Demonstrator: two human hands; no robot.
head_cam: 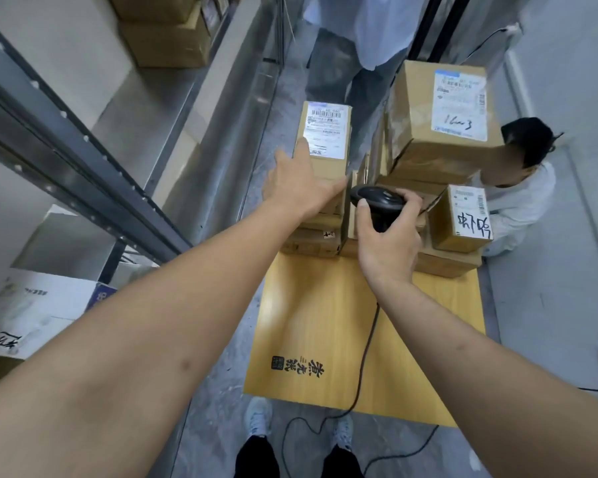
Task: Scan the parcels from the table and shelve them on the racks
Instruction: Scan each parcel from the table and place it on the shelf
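Left hand (299, 182) fingers on parcel (326, 139) — right hand (389, 236) grips scanner (377, 200).

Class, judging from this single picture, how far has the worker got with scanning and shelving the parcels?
Done: some brown cardboard boxes already sit on the grey metal rack. In hand: the right hand grips a black corded barcode scanner, while the left hand rests on a tall labelled cardboard parcel. Left: several parcels, including a large box marked in handwriting, remain piled on the yellow wooden table.

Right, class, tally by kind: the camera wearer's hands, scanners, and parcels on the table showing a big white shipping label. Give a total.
Hands: 2
Scanner: 1
Parcels showing a big white label: 3
Total: 6
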